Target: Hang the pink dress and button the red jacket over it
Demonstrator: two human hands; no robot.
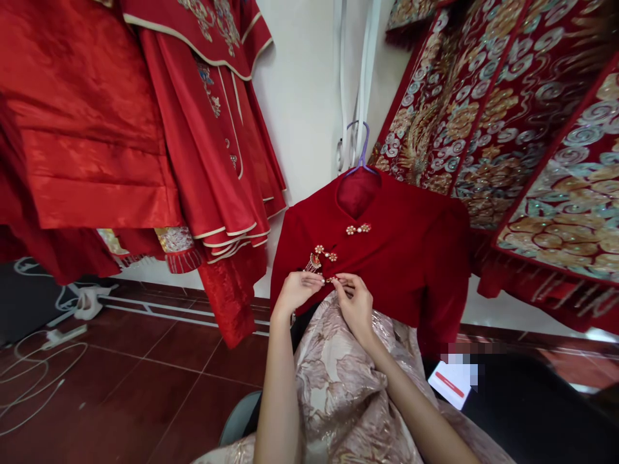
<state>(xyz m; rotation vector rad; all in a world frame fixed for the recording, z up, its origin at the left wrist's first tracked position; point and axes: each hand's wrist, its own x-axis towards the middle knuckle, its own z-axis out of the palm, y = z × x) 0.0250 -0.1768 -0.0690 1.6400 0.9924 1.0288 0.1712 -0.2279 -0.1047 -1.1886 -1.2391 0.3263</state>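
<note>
A dark red jacket [391, 258] hangs on a purple hanger [363, 145] in front of me. Beaded flower fasteners run down its front: a top clasp [358, 229] at the neck and another fastener [326, 253] with a dangling tassel below it. At the lower front, my left hand [300, 291] and my right hand [355, 301] meet fingertip to fingertip. Both pinch a small beaded clasp [329, 280] between them. My fingers cover part of it, so whether it is fastened cannot be seen. Pale floral brocade fabric [338, 374] lies under my forearms.
Red garments [207, 142] hang on the left, and heavily embroidered ones [503, 116] on the right. White straps [355, 64] hang above the hanger. A power strip [65, 336] with loose cables lies on the tiled floor at left. A lit phone screen [449, 381] shows at lower right.
</note>
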